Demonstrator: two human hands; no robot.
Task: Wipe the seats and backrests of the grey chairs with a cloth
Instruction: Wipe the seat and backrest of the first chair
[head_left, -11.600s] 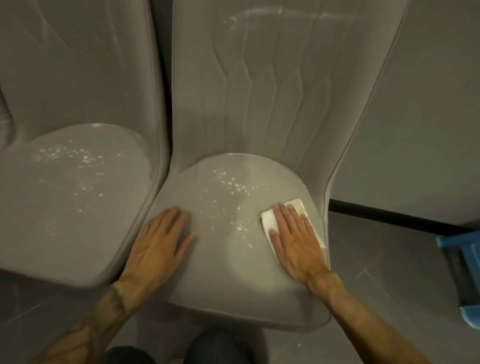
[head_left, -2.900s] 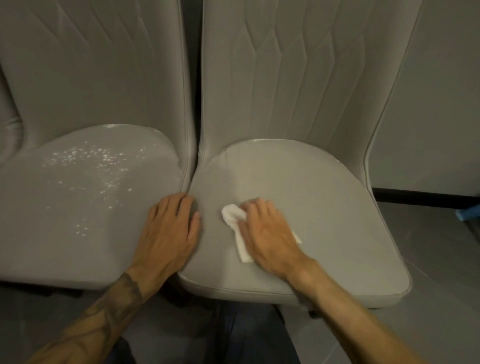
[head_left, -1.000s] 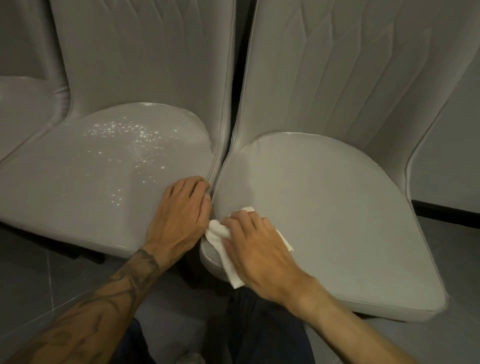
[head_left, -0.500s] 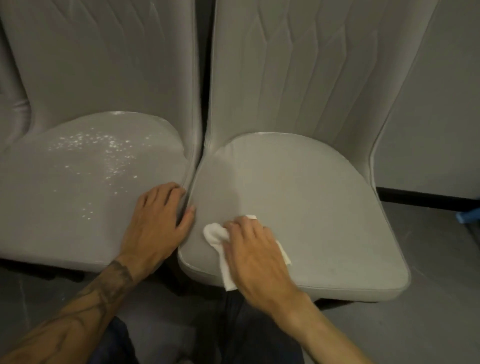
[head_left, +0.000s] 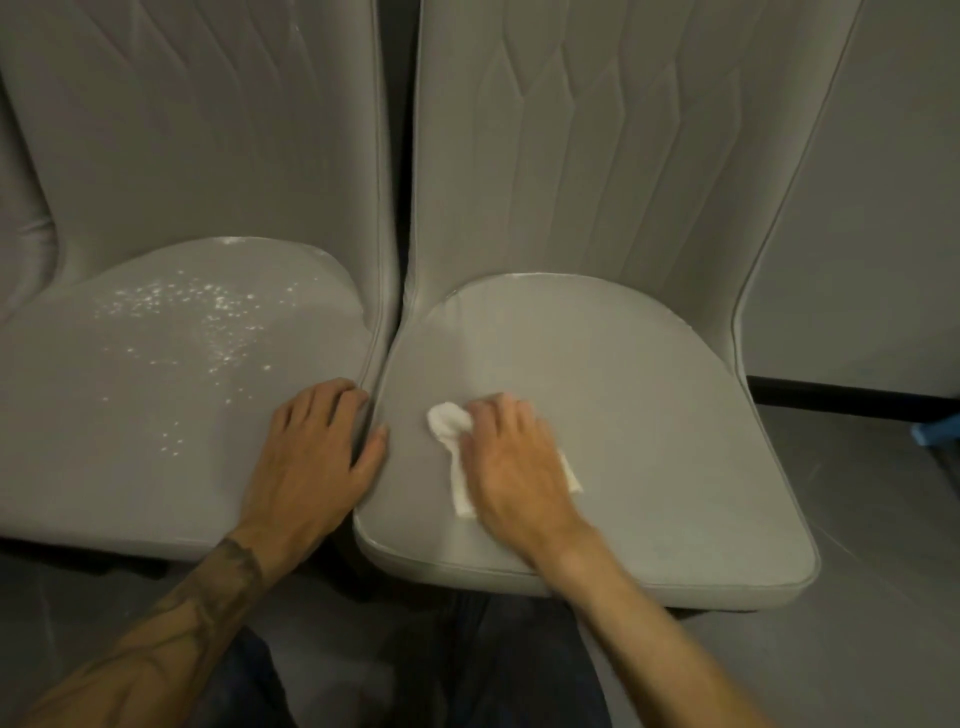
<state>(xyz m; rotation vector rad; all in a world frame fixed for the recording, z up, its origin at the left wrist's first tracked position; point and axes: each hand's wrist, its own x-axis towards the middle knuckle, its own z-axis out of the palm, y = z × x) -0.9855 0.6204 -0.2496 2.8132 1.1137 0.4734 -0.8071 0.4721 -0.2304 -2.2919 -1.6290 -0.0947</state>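
1. While the right hand (head_left: 519, 467) presses the white cloth (head_left: 448, 421) onto the front-left part of the right seat (head_left: 649, 415), fingers curled over its bunched end, the palm's weight should stay on the cloth so it does not roll up further.
2. The left hand (head_left: 317, 447) lies flat and relaxed, holding nothing, on the inner front corner of the left seat (head_left: 104, 441), its thumb touching the right seat's edge. It is a sound brace against the chairs sliding.
3. Overlapping strokes towards the front edge would best finish this seat, which looks free of specks.
4. White specks (head_left: 208, 312) lie scattered on the left seat. That one likely comes next, with a fresh fold of cloth, and then the backrests (head_left: 623, 156).
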